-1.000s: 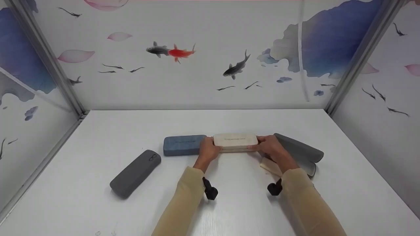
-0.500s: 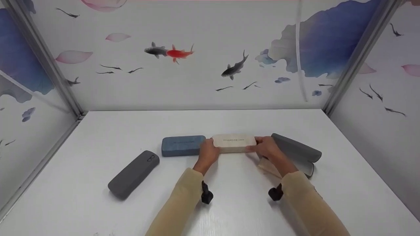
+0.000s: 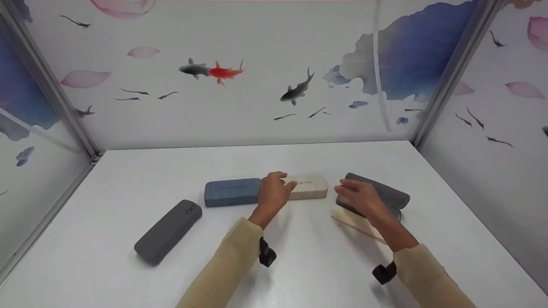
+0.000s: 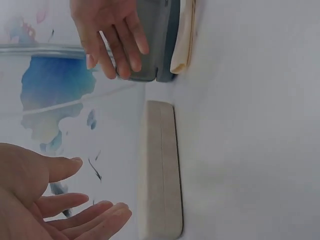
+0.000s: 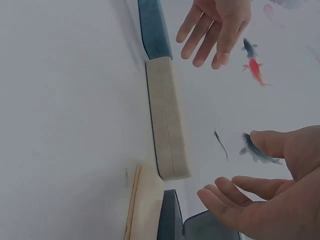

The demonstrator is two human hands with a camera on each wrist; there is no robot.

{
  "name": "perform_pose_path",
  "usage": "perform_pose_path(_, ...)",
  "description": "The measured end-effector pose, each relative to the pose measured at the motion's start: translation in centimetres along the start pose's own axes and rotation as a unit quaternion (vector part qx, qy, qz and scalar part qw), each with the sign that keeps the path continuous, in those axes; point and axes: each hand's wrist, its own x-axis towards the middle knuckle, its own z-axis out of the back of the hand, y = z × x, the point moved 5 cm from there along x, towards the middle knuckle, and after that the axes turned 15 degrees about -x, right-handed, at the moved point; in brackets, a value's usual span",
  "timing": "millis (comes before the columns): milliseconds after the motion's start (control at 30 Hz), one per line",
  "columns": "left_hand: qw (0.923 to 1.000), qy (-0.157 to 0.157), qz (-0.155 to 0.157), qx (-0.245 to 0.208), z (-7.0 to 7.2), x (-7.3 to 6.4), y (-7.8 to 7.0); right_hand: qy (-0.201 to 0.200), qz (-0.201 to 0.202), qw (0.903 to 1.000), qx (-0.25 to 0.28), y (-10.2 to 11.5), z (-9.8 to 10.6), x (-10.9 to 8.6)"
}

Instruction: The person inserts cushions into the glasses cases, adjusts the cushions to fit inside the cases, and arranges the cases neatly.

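Note:
A cream glasses case (image 3: 309, 188) lies closed on the white table, end to end with a blue glasses case (image 3: 231, 192). My left hand (image 3: 274, 190) hovers over the place where the two cases meet, fingers spread and holding nothing. To the right of the cream case, my right hand (image 3: 361, 197) is lifted with loose fingers, in front of an open grey glasses case (image 3: 387, 190). Both wrist views show the cream case (image 4: 162, 170) standing free of the fingers. Beside the open grey case lies a folded cream cloth pouch (image 3: 357, 224).
A closed dark grey glasses case (image 3: 168, 232) with a small spectacles print lies at an angle on the left of the table (image 3: 299, 265). White panels painted with fish and petals enclose the back and sides.
Both hands have let go of the cream case and lifted off it. The right hand has moved away to the right, while the case stays beside the blue one.

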Motion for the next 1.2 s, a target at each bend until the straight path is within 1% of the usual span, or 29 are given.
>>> perform_pose_path(67, 0.9997, 0.021, 0.009, -0.009, -0.5, -0.2, -0.6, -0.008, 0.002, 0.9999, -0.006, -0.4, 0.5, -0.8)
perform_pose_path(167, 0.9986, 0.044, 0.024, -0.016, -1.1, -0.3, -1.4, -0.021, 0.005, 0.9998, 0.003, -1.0, 1.3, -1.8)
perform_pose_path(233, 0.9978, 0.052, 0.039, -0.014, -1.5, -0.4, -1.9, -0.036, 0.007, 0.9993, 0.006, -1.4, 1.7, -2.5)
perform_pose_path(333, 0.9966, 0.059, 0.056, -0.01, -2.3, -0.3, -2.5, -0.059, 0.003, 0.9982, -0.004, -2.3, 2.4, -3.5)
perform_pose_path(467, 0.995, 0.064, 0.076, -0.011, -3.5, -0.4, -2.7, -0.075, -0.007, 0.9971, -0.012, -3.9, 3.2, -5.0)
perform_pose_path(567, 0.9933, 0.07, 0.091, -0.017, -4.7, -0.3, -2.3, -0.076, -0.019, 0.9967, -0.018, -5.4, 3.7, -5.9)
perform_pose_path(667, 0.99, 0.076, 0.114, -0.033, -6.1, -0.2, -1.4, -0.07, -0.034, 0.9967, -0.025, -6.9, 4.1, -6.7)
perform_pose_path(800, 0.9861, 0.077, 0.136, -0.056, -7.7, -0.1, -0.1, -0.048, -0.067, 0.996, -0.035, -8.9, 4.4, -7.3)
perform_pose_path(900, 0.985, 0.075, 0.142, -0.063, -8.6, 0.0, 1.0, -0.029, -0.094, 0.994, -0.047, -10.0, 4.5, -7.4)
perform_pose_path(967, 0.9848, 0.07, 0.146, -0.063, -9.1, 0.1, 1.6, -0.017, -0.109, 0.9928, -0.045, -10.6, 4.5, -7.4)
perform_pose_path(1067, 0.9838, 0.062, 0.152, -0.071, -9.9, 0.1, 2.3, -0.005, -0.131, 0.9909, -0.028, -11.3, 4.3, -7.5)
perform_pose_path(1200, 0.9834, 0.059, 0.152, -0.08, -11.0, -0.1, 2.7, 0.006, -0.152, 0.9883, -0.006, -12.1, 4.0, -7.6)
